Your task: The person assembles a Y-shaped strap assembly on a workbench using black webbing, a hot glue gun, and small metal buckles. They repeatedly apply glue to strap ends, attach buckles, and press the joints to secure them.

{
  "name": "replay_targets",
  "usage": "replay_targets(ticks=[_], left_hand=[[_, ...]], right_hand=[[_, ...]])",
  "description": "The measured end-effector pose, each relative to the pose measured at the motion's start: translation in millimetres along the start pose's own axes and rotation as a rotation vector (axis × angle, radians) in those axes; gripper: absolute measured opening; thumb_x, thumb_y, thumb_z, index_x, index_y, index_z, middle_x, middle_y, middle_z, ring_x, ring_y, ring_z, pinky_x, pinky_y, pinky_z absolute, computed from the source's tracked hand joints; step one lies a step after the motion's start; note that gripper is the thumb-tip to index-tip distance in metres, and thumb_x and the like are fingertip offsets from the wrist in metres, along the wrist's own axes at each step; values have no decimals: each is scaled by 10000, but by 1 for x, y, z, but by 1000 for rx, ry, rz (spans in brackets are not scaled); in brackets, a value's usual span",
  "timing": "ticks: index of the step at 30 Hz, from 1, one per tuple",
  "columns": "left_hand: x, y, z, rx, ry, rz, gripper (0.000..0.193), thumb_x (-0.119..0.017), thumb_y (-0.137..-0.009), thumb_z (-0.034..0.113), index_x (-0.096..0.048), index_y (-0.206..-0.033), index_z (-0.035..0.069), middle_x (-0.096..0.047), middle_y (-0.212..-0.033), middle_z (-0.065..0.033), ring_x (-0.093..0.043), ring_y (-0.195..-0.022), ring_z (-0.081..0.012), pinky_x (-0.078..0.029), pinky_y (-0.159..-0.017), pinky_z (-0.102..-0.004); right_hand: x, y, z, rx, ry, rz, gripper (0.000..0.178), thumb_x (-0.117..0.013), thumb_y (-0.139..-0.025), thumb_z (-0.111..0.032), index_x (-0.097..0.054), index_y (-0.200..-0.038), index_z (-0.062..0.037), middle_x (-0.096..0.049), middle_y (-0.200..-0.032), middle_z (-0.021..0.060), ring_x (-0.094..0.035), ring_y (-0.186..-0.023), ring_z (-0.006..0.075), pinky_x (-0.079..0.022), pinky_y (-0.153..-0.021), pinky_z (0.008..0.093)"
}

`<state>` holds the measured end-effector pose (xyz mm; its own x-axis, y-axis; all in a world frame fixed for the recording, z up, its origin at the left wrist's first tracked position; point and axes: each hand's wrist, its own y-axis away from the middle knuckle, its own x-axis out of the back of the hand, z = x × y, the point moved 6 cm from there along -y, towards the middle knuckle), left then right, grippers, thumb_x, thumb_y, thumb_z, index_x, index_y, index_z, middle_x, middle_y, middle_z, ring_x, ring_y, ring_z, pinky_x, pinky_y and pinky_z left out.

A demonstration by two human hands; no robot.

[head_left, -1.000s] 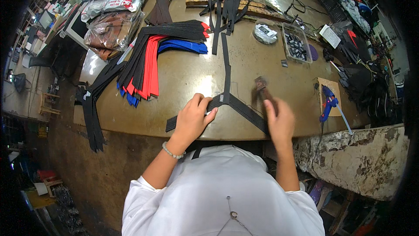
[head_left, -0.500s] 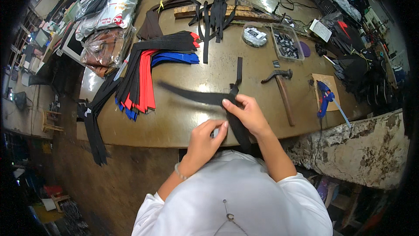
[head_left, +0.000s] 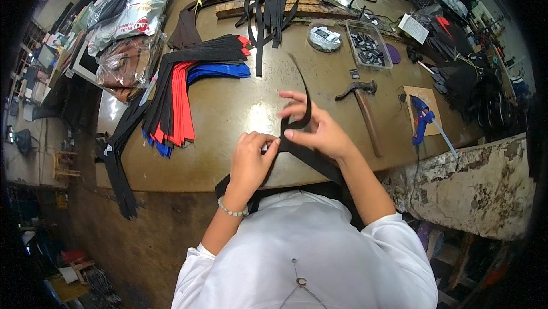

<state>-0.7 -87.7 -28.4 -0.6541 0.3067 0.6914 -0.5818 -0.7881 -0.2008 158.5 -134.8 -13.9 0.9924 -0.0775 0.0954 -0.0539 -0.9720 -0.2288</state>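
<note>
Near the front edge of the table, a black fabric strap [head_left: 313, 161] is between my two hands. My left hand [head_left: 251, 157], with a beaded bracelet at its wrist, pinches the strap between thumb and fingertips. My right hand [head_left: 321, 129] has its thumb against the strap, its other fingers curved and raised. A narrow black strip [head_left: 307, 95] curls up from the join through my right hand, its free end pointing away from me. Another wide part of the strap hangs behind my left wrist. The join itself is partly hidden by my fingers.
A hammer [head_left: 365, 112] and a blue glue gun [head_left: 421, 119] lie at right. Beyond are a clear box of black buckles [head_left: 368, 48] and a round tub [head_left: 324, 36]. Black, red and blue strips [head_left: 182, 100] are piled at left, near plastic-wrapped bundles [head_left: 130, 60].
The wide strap end that stretched left across the table has swung down toward me. My left hand has moved up to the join, and the narrow strip now curls through my right hand.
</note>
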Motion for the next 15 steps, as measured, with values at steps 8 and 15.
replay_targets(ticks=[8, 15], left_hand=[[-13, 8, -6, -74, -24, 150, 148, -717, -786, 41, -651, -915, 9, -619, -850, -118, -589, -793, -294, -488, -705, -382], [-16, 8, -12, -92, 92, 224, 159, -701, -788, 2, -661, -939, 27, -600, -864, -122, -603, -792, -286, -496, -696, -377]], right_hand=[[-27, 12, 28, -124, 404, 172, 363, -629, -852, 39, -619, -1212, -12, -591, -1091, 154, -616, -880, 299, -523, -741, 353], [-41, 35, 19, 133, 780, 159, 254, -636, -770, 64, -630, -1017, 3, -619, -1069, 145, -611, -964, 349, -513, -829, 413]])
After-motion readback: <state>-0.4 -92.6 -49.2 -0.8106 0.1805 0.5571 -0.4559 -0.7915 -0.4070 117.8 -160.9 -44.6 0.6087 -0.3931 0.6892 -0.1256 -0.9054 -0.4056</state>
